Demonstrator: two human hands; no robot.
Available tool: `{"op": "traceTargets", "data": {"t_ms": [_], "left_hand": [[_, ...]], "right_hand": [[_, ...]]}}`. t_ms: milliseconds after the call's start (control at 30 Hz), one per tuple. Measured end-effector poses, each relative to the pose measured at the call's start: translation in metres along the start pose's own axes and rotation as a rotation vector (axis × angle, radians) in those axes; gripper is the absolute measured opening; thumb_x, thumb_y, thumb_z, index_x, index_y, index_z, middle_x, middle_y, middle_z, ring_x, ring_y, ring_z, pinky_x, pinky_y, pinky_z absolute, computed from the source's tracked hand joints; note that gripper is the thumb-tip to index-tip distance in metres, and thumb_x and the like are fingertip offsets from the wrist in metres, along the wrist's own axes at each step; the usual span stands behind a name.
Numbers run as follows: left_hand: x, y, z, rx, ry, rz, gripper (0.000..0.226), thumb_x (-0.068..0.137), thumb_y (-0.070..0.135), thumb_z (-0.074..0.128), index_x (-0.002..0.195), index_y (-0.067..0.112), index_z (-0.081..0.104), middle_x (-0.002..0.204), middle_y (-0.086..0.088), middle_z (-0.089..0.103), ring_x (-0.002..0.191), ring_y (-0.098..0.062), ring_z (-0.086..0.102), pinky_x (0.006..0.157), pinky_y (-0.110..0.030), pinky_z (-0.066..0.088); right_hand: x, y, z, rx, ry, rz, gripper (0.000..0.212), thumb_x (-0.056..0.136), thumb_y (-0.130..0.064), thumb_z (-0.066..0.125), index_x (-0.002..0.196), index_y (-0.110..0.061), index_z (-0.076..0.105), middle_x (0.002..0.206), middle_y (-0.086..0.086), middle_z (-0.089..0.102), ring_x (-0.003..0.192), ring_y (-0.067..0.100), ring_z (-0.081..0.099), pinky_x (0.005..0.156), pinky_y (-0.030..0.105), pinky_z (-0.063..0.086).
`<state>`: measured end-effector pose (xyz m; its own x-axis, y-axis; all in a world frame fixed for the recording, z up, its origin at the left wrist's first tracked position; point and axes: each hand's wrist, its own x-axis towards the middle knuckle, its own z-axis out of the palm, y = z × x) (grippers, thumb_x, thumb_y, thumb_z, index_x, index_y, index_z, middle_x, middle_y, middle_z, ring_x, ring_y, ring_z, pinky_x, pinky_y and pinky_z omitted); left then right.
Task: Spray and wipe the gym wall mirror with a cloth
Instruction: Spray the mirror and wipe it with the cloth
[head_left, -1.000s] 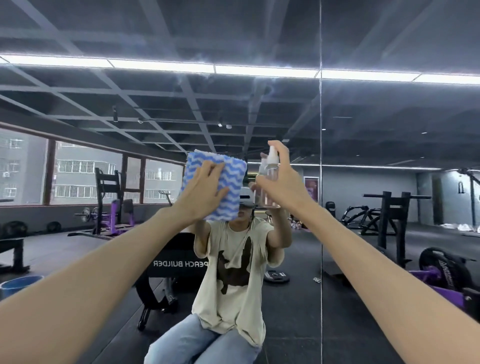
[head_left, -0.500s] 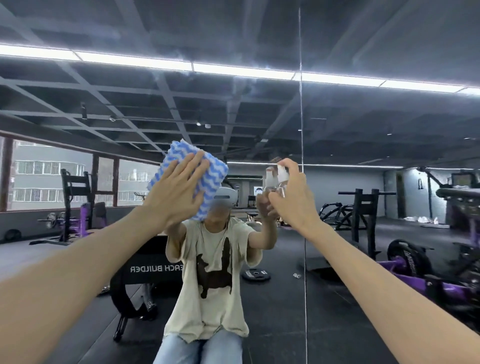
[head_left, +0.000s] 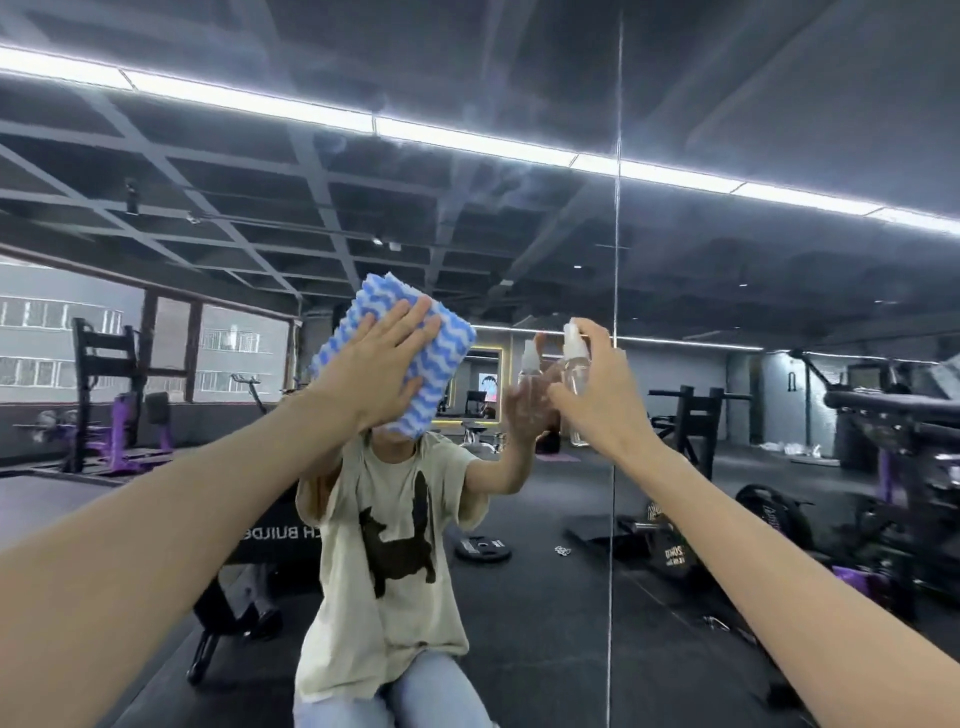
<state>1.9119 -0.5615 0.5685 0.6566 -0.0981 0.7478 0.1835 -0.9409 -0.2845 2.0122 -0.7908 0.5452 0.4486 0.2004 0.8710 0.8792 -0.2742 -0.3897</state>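
Our left hand (head_left: 382, 369), fingers flat, has turned the cloth (head_left: 448, 349) slantwise on the mirror (head_left: 753, 119), left of its seam (head_left: 616, 218). Our right hand (head_left: 602, 400) grips the bottle (head_left: 575, 366), now nearer the seam. We judge wiping underway.

Both forearms (head_left: 156, 519) are bare. Reflected in the mirror (head_left: 727, 312): a loose cream short-sleeved T-shirt (head_left: 343, 623) printed with a dark brown animal silhouette (head_left: 400, 551), and light blue jeans (head_left: 436, 696).

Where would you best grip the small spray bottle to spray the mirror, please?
Take the spray bottle round its clear, upright body, from the side away from the mirror, as the right hand does, with a finger over its white pump head.
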Motion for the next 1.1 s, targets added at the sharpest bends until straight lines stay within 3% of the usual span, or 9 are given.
{"op": "traceTargets", "data": {"t_ms": [67,133,200,367,533,667,833,933,1100], "left_hand": [[-0.001,-0.001,0.000,-0.012,0.000,0.006,0.069,0.101,0.029,0.041,0.152,0.017,-0.004,0.158,-0.001,-0.017,0.148,-0.020,-0.011,0.117,-0.036,-0.008],[-0.001,-0.005,-0.002,-0.044,-0.019,0.037,0.069,0.101,0.024,0.042,0.152,0.018,-0.004,0.152,0.005,-0.023,0.147,-0.018,-0.013,0.116,-0.034,-0.010],[0.001,-0.011,-0.003,-0.107,-0.050,0.059,0.074,0.097,0.013,0.047,0.152,0.018,-0.003,0.145,0.008,-0.026,0.146,-0.017,-0.014,0.116,-0.035,-0.011],[0.003,-0.020,-0.007,-0.188,-0.093,0.113,0.079,0.091,0.003,0.052,0.153,0.020,0.005,0.148,0.011,-0.020,0.145,-0.013,-0.014,0.116,-0.037,-0.010],[0.009,-0.010,-0.009,0.064,-0.233,0.281,0.062,0.102,0.027,0.040,0.153,0.027,0.005,0.159,0.004,-0.015,0.147,-0.015,-0.013,0.116,-0.034,-0.012],[0.020,0.017,-0.006,0.144,-0.280,0.373,0.052,0.104,0.036,0.027,0.153,0.026,0.012,0.161,0.004,-0.011,0.148,-0.015,-0.011,0.116,-0.035,-0.012],[0.020,0.037,0.026,0.250,-0.076,0.473,0.075,0.089,0.057,-0.005,0.152,0.026,0.022,0.160,0.007,-0.002,0.146,-0.011,-0.009,0.114,-0.035,-0.020],[0.016,0.041,0.045,0.346,0.117,0.508,0.060,0.096,0.050,0.020,0.131,0.019,0.057,0.153,-0.006,0.035,0.141,-0.026,0.033,0.115,-0.049,0.014],[0.047,0.016,0.037,0.321,0.382,0.370,0.055,0.099,0.052,0.025,0.139,0.023,0.048,0.155,-0.018,0.026,0.142,-0.031,0.030,0.113,-0.049,0.024]], "right_hand": [[-0.007,0.000,-0.004,0.038,-0.056,0.012,0.073,0.090,-0.003,0.057,0.151,-0.026,0.022,0.080,0.002,0.058,0.057,0.001,0.052,0.057,0.009,0.041],[-0.010,0.003,-0.008,0.033,-0.095,0.047,0.071,0.092,-0.002,0.052,0.150,-0.029,0.021,0.062,0.003,0.055,0.047,0.007,0.054,0.049,0.014,0.045],[-0.010,0.006,-0.009,0.015,-0.077,0.093,0.066,0.093,-0.003,0.051,0.146,-0.033,0.026,0.067,0.009,0.059,0.050,0.021,0.059,0.045,0.023,0.049],[-0.013,0.000,-0.003,-0.139,0.018,0.029,0.059,0.090,0.001,0.048,0.138,-0.029,0.033,0.067,-0.002,0.049,0.052,0.014,0.047,0.052,0.027,0.037],[-0.020,-0.004,-0.006,-0.150,0.109,0.048,0.055,0.089,0.003,0.047,0.136,-0.023,0.035,0.068,-0.002,0.046,0.057,0.015,0.044,0.062,0.032,0.036],[-0.028,-0.001,-0.006,-0.112,0.177,0.076,0.064,0.086,0.003,0.048,0.141,-0.025,0.032,0.062,0.000,0.048,0.055,0.019,0.045,0.058,0.033,0.038],[-0.033,0.008,-0.016,-0.074,0.124,0.052,0.065,0.086,0.001,0.049,0.139,-0.031,0.032,0.057,0.004,0.048,0.051,0.031,0.051,0.058,0.045,0.053],[-0.027,0.018,-0.018,-0.076,0.116,0.046,0.066,0.085,0.002,0.049,0.138,-0.034,0.032,0.061,0.013,0.055,0.054,0.034,0.057,0.058,0.047,0.054],[-0.006,0.027,-0.005,-0.049,0.092,0.014,0.068,0.087,-0.001,0.051,0.139,-0.038,0.029,0.056,0.002,0.052,0.049,0.025,0.056,0.059,0.048,0.055]]}}
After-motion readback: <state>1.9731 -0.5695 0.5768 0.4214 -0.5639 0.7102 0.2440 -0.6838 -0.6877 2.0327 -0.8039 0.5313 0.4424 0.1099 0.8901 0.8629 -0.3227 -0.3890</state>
